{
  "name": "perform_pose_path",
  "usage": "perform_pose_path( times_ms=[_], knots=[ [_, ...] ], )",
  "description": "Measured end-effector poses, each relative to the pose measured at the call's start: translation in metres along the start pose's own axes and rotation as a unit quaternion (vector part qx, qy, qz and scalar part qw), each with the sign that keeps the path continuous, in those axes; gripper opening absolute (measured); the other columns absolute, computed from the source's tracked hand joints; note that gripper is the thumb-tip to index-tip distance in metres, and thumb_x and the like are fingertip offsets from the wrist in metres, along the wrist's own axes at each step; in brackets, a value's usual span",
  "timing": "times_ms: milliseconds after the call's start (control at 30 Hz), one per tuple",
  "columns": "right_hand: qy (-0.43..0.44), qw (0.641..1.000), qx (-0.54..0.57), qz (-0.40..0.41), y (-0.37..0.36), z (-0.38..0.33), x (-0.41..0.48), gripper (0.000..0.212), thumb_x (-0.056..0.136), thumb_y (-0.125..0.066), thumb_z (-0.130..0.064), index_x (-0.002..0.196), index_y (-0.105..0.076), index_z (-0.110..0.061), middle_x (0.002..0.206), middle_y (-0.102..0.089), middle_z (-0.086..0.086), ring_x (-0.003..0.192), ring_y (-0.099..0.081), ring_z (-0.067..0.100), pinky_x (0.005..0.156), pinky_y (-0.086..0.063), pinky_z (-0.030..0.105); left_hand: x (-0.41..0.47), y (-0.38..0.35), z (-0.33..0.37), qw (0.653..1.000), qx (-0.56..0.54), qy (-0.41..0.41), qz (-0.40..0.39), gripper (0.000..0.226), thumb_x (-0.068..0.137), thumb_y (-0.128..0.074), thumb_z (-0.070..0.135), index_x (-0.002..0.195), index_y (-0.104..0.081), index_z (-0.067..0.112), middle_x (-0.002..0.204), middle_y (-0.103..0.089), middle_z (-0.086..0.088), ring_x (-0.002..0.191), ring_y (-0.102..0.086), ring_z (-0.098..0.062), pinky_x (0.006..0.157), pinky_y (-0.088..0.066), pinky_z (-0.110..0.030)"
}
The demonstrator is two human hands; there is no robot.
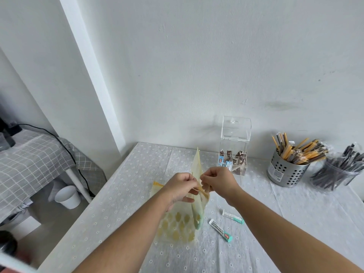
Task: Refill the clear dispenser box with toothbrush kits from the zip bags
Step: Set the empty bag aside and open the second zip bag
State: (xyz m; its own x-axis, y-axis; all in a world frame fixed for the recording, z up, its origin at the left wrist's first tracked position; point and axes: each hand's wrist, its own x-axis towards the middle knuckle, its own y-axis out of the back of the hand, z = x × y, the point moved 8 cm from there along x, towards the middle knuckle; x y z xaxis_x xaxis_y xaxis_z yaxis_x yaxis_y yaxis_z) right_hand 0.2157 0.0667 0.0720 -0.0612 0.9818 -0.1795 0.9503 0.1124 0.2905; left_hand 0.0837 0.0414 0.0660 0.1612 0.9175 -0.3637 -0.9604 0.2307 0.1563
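A yellow patterned zip bag (183, 223) stands upright on the table in front of me. My left hand (182, 187) and my right hand (217, 180) each pinch one side of its top edge, close together. The clear dispenser box (235, 134) stands at the back of the table against the wall, its lid shut, with several brown and blue kits (232, 161) in its lower part. Two white and teal toothpaste tubes (220, 230) (233, 217) lie on the cloth right of the bag. What the bag holds is hidden.
A perforated metal holder (283, 171) full of orange and dark sticks and a clear jar (334, 174) of dark sticks stand at the back right. The table's left edge (94, 203) drops to the floor, where a white bin (68, 197) sits beside a cloth-covered bench (29, 152).
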Motion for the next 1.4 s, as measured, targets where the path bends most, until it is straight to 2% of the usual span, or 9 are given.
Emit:
perform_pose_path(
  times_ms=[300, 433, 633, 767, 867, 1033, 1167, 1300, 1400],
  knots=[
    [0.042, 0.998, -0.051, -0.015, 0.0, -0.017, 0.001, 0.013, 0.082, -0.064, -0.003, 0.07, -0.064, 0.001, 0.06, -0.065, 0.011, 0.052, -0.061, 0.021, 0.056, -0.057, 0.032, 0.006, 0.026, 0.022, 0.976, 0.134, -0.055, 0.165, 0.015, 0.073, -0.062, 0.008, 0.075, -0.048, 0.014, 0.069, -0.052, -0.002, 0.051, -0.056, -0.018, 0.063, -0.059, -0.04],
    [0.035, 0.991, -0.128, 0.019, 0.013, -0.017, 0.001, 0.014, 0.078, -0.059, -0.004, 0.064, -0.057, -0.006, 0.059, -0.062, 0.012, 0.048, -0.061, 0.017, 0.059, -0.058, 0.037, 0.007, 0.054, 0.03, 0.946, 0.215, -0.085, 0.229, 0.014, 0.073, -0.062, 0.011, 0.068, -0.051, 0.019, 0.07, -0.059, -0.004, 0.064, -0.066, -0.032, 0.063, -0.056, -0.04],
    [-0.014, 0.965, -0.261, -0.014, 0.016, -0.006, 0.005, 0.009, 0.075, -0.061, -0.015, 0.074, -0.052, -0.012, 0.067, -0.064, 0.004, 0.058, -0.062, 0.019, 0.06, -0.056, 0.035, 0.003, 0.048, 0.042, 0.939, 0.239, -0.144, 0.199, 0.012, 0.076, -0.06, 0.006, 0.074, -0.066, 0.015, 0.057, -0.059, 0.003, 0.061, -0.065, -0.022, 0.063, -0.052, -0.028],
    [0.032, 0.973, -0.226, 0.011, 0.004, -0.019, 0.015, 0.007, 0.078, -0.062, -0.012, 0.078, -0.055, -0.013, 0.063, -0.057, -0.003, 0.055, -0.057, 0.013, 0.048, -0.045, 0.025, 0.0, 0.03, 0.043, 0.94, 0.254, -0.181, 0.135, 0.016, 0.075, -0.058, 0.003, 0.077, -0.069, 0.016, 0.051, -0.05, 0.008, 0.047, -0.043, -0.005, 0.051, -0.036, -0.01],
    [0.01, 0.993, -0.11, 0.038, 0.006, -0.018, 0.021, 0.015, 0.083, -0.057, -0.002, 0.069, -0.062, -0.005, 0.061, -0.065, 0.01, 0.052, -0.063, 0.021, 0.058, -0.057, 0.035, -0.001, 0.034, 0.038, 0.938, 0.274, -0.168, 0.132, 0.015, 0.074, -0.059, 0.009, 0.078, -0.065, 0.022, 0.054, -0.052, 0.008, 0.049, -0.045, -0.003, 0.057, -0.042, -0.018],
    [0.049, 0.995, -0.082, -0.002, -0.011, -0.03, 0.013, 0.014, 0.081, -0.059, 0.0, 0.07, -0.066, 0.005, 0.058, -0.066, 0.016, 0.047, -0.058, 0.021, 0.051, -0.052, 0.03, 0.002, 0.035, 0.037, 0.918, 0.335, -0.137, 0.163, 0.016, 0.073, -0.07, 0.039, 0.076, -0.061, 0.027, 0.063, -0.057, 0.009, 0.055, -0.051, -0.008, 0.052, -0.037, -0.023],
    [0.046, 0.992, -0.119, 0.007, -0.001, -0.029, 0.015, 0.017, 0.084, -0.063, -0.005, 0.067, -0.064, -0.002, 0.06, -0.065, 0.012, 0.042, -0.058, 0.014, 0.048, -0.054, 0.026, 0.005, 0.043, 0.045, 0.899, 0.348, -0.132, 0.23, 0.019, 0.08, -0.066, 0.026, 0.065, -0.06, 0.016, 0.061, -0.061, 0.004, 0.06, -0.057, -0.019, 0.057, -0.048, -0.028],
    [0.029, 0.974, -0.215, 0.062, 0.034, -0.019, 0.023, 0.017, 0.083, -0.062, -0.009, 0.071, -0.065, 0.003, 0.07, -0.071, 0.014, 0.064, -0.068, 0.028, 0.066, -0.06, 0.04, 0.006, 0.076, 0.041, 0.891, 0.334, -0.088, 0.294, 0.017, 0.076, -0.06, 0.015, 0.06, -0.058, 0.014, 0.065, -0.065, 0.0, 0.068, -0.064, -0.023, 0.062, -0.053, -0.032],
    [0.018, 0.967, -0.244, 0.071, 0.042, -0.012, 0.023, 0.013, 0.08, -0.059, -0.011, 0.074, -0.066, 0.0, 0.069, -0.069, 0.007, 0.071, -0.067, 0.029, 0.066, -0.058, 0.036, 0.008, 0.076, 0.043, 0.904, 0.315, -0.116, 0.265, 0.026, 0.078, -0.065, 0.016, 0.055, -0.053, 0.017, 0.055, -0.06, 0.005, 0.061, -0.064, -0.021, 0.062, -0.054, -0.032]
  ],
)
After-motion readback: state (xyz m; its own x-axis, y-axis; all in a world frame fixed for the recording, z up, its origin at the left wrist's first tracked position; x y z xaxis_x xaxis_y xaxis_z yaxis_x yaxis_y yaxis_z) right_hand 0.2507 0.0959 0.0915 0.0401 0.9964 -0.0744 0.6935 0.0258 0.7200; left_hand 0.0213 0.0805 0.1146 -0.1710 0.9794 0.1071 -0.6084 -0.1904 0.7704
